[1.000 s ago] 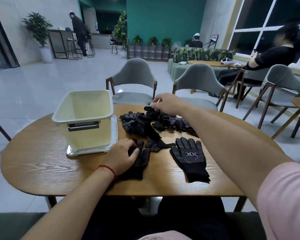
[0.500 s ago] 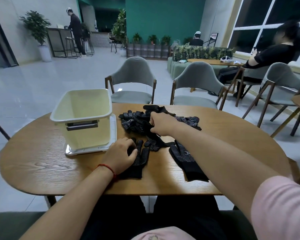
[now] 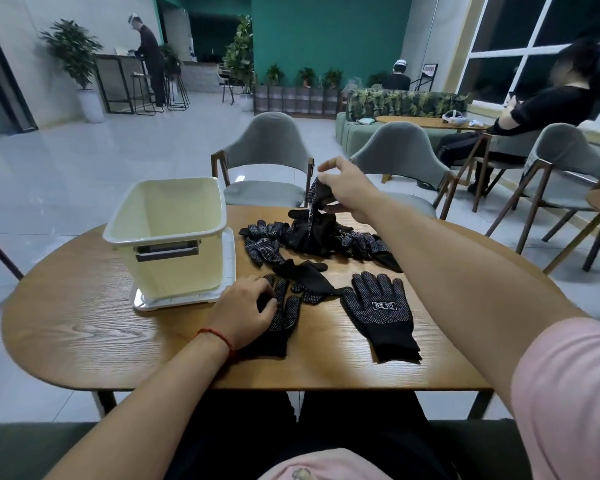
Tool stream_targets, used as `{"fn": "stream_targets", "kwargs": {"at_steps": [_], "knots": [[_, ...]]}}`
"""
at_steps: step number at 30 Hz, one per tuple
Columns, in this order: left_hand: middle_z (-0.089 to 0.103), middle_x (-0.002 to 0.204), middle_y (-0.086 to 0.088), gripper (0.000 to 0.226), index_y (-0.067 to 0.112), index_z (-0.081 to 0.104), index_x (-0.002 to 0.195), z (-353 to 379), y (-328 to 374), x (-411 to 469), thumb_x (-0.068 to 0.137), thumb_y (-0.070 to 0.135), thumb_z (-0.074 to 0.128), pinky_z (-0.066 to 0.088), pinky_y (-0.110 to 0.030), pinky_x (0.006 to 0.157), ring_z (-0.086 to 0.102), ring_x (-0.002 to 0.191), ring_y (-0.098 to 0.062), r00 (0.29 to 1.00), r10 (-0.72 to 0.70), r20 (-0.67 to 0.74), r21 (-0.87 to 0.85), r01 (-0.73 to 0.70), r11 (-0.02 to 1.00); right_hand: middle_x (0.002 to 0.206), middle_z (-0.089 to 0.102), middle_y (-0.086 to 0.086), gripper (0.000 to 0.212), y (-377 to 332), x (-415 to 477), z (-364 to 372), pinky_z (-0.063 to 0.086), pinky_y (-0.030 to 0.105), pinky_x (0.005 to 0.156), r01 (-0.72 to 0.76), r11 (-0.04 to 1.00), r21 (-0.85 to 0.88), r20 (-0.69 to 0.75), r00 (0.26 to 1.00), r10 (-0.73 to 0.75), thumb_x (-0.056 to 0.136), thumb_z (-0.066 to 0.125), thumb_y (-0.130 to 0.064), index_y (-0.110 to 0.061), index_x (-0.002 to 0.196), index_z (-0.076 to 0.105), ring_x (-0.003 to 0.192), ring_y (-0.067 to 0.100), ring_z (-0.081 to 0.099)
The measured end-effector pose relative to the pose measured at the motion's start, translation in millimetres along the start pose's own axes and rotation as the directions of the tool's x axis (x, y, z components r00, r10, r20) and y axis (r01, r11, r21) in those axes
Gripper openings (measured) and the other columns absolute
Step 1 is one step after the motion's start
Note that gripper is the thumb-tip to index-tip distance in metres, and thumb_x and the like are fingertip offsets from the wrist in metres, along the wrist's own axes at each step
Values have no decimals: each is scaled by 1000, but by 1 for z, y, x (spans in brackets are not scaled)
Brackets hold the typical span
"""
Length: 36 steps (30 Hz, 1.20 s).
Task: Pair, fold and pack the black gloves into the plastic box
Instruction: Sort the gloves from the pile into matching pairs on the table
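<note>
- Plainly, the right hand (image 3: 347, 192) at centre frame pinches a lifted glove (image 3: 314, 202) near its cuff. The grip is narrow, thumb and fingertips closed on the knit. The glove hangs down to the pile of black gloves (image 3: 274, 242) beneath.
- The left hand (image 3: 246, 310) rests with bent fingers on a second glove (image 3: 284, 320) at lower centre; whether that grip clasps the cloth cannot be told.
- A flat glove (image 3: 383, 313) lies apart to the right, black knit speckled with pale dots.
- It bears a white-framed mark of two characters, not legible.
- The plastic box (image 3: 174, 237), pale yellow, smooth and round-cornered, stands open on a white tray (image 3: 229, 271), left of the gloves on the wood-grain tabletop (image 3: 84, 313).
</note>
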<state>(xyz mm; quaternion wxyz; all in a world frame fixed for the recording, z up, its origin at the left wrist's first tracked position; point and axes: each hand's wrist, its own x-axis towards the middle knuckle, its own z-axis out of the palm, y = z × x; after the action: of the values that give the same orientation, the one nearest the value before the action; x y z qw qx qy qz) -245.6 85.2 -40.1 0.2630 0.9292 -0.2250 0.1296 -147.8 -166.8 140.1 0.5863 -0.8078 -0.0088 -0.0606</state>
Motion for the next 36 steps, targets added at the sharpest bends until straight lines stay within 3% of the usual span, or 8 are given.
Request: {"fn": "stream_targets", "kwargs": {"at_steps": [6,12,16,20,23,28,30,36], "knots": [[57,98,12,20,30,64,97,-1,1,-1,92,46,53,50,-42,90,53,97,-14,1000,-12,2,10,11,1000,107,71,11,28,-13,-7,-8,62,35,70,-93,979,183,138,988,68,110,46,-6,-16,108,72,83,27,72],[57,107,13,16,31,68,104,-2,2,-4,96,40,58,49,-41,92,56,103,-18,999,-32,14,23,32,999,134,68,10,56,-24,-21,0,65,40,82,-108,970,217,266,963,47,90,43,16,-15,120,79,107,28,79],[59,106,12,15,30,68,104,-2,3,-9,97,36,56,51,-41,91,56,103,-16,1000,-16,-8,59,17,998,110,80,0,34,-20,-23,11,64,34,78,58,998,-19,284,958,-51,90,78,-2,-26,113,81,97,15,78],[58,101,13,12,33,66,99,-2,1,-14,95,36,55,53,-36,82,56,94,-13,998,-34,-46,53,36,998,88,78,-9,14,-18,-22,25,58,30,69,136,985,-107,197,974,-113,91,86,-33,-28,103,84,84,14,70],[58,100,14,11,33,66,100,-2,0,-14,95,35,56,51,-35,83,53,95,-11,998,-39,-50,58,42,997,96,81,-12,17,-14,-19,32,62,36,86,190,970,-154,172,972,-163,84,89,-42,-33,98,86,100,17,73],[63,103,7,10,25,70,102,-6,1,-19,96,26,63,48,-36,79,56,95,-19,984,-61,-166,47,70,996,91,81,-12,10,-15,-24,40,59,32,89,237,962,-138,185,960,-210,89,86,-34,-26,95,86,89,7,75],[66,102,2,10,22,71,100,-9,-2,-25,93,23,64,51,-40,82,59,94,-24,970,-97,-221,66,115,991,96,82,-8,9,-14,-23,47,62,40,97,265,957,-121,160,956,-245,93,82,-34,-27,98,85,98,13,77],[66,98,3,14,25,72,101,-18,-4,-39,92,25,61,50,-37,81,59,98,-24,966,-183,-182,83,200,976,97,82,-4,5,-10,-25,64,61,46,102,281,958,-66,144,952,-269,98,78,-27,-26,102,82,102,18,78]]}}
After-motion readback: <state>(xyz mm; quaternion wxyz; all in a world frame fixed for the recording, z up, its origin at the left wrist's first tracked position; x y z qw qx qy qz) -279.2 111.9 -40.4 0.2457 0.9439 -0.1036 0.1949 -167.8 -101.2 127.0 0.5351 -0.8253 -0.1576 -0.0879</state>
